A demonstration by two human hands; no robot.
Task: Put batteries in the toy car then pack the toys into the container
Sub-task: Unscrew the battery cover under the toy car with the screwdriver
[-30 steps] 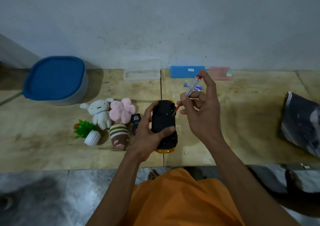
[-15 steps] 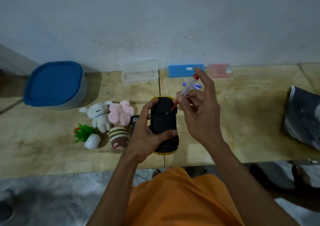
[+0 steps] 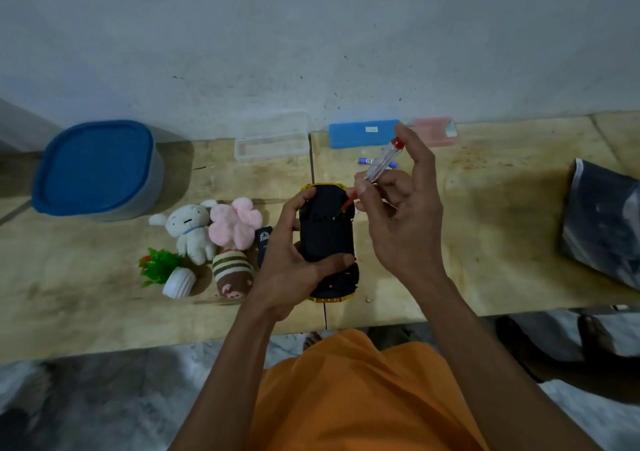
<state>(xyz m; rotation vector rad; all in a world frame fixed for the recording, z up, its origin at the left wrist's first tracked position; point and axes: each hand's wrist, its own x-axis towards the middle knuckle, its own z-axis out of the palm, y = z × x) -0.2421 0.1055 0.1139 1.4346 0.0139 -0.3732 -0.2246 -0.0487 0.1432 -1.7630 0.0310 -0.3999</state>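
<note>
My left hand (image 3: pixel 294 263) has the toy car (image 3: pixel 327 239) belly-up over the table (image 3: pixel 485 243), grip closed around its black underside — thumb across the near end, fingers at the far end. My right hand (image 3: pixel 403 215) pinches a screwdriver (image 3: pixel 375 170), clear handle with red cap, tilted, tip down on the underside near the far right corner. Batteries (image 3: pixel 367 162) lie on the table beyond the car, near a blue case (image 3: pixel 363 134). Plush toys (image 3: pixel 207 232) just left of the car; blue-lidded container (image 3: pixel 97 170) farther left, lid on.
</note>
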